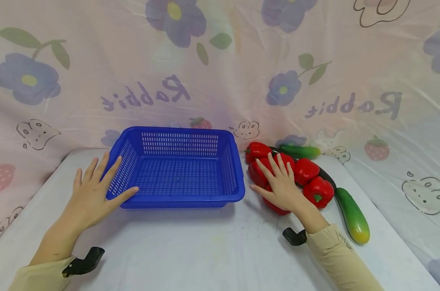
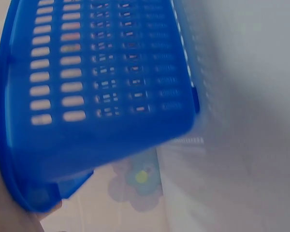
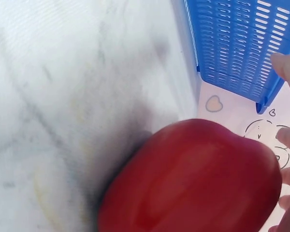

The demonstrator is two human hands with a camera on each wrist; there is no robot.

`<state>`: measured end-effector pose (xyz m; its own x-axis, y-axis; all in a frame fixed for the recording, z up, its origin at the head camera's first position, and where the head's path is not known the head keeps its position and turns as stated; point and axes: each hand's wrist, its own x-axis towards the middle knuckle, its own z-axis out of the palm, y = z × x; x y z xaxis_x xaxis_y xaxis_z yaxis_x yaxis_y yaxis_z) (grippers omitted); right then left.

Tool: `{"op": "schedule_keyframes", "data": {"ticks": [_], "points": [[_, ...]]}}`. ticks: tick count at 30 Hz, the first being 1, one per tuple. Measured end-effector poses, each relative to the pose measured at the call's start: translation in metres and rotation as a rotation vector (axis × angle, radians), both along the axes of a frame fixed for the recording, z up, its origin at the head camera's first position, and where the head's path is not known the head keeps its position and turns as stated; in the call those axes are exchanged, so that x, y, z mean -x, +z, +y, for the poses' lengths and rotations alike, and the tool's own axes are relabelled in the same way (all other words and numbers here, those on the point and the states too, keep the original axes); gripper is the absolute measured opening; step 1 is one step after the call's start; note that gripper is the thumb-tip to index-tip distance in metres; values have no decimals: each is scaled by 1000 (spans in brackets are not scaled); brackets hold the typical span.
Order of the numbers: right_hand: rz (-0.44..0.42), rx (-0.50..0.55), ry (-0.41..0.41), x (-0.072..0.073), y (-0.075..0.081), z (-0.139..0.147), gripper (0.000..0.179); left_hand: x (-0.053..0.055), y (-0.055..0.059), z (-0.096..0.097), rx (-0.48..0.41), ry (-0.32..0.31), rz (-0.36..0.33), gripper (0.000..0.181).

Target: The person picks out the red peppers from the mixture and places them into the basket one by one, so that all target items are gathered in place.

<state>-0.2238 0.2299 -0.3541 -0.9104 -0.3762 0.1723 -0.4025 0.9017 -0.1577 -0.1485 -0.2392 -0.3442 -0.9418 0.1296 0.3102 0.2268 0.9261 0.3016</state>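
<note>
My left hand (image 1: 90, 198) is spread with straight fingers at the left end of a blue plastic basket (image 1: 180, 199), overlapping its rim in the head view. In the left wrist view the slotted basket wall (image 2: 101, 140) fills much of the frame, with part of the hand (image 2: 9, 208) at its rim. Fingers spread, my right hand (image 1: 283, 190) is over a pile of red bell peppers (image 1: 318, 192) to the right of the basket. One red pepper (image 3: 193, 183) shows large in the right wrist view, the fingertips (image 3: 287, 137) beside it. Neither hand grips anything.
A green-yellow cucumber (image 1: 352, 216) lies right of the peppers, a second green one (image 1: 300, 151) behind them. A dark, long vegetable (image 1: 327, 178) is partly hidden among them. All stand on a white table (image 1: 191, 250), with a printed curtain (image 1: 220, 72) behind.
</note>
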Motion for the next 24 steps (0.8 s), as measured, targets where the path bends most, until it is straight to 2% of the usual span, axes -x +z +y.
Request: {"op": "schedule_keyframes", "data": {"ticks": [16, 24], "points": [[-20, 16, 8, 0, -7, 16, 79, 7, -10, -23, -124, -77, -24, 91], [-59, 138, 45, 1, -9, 25, 76, 9, -16, -28, -244, -85, -44, 88]]}}
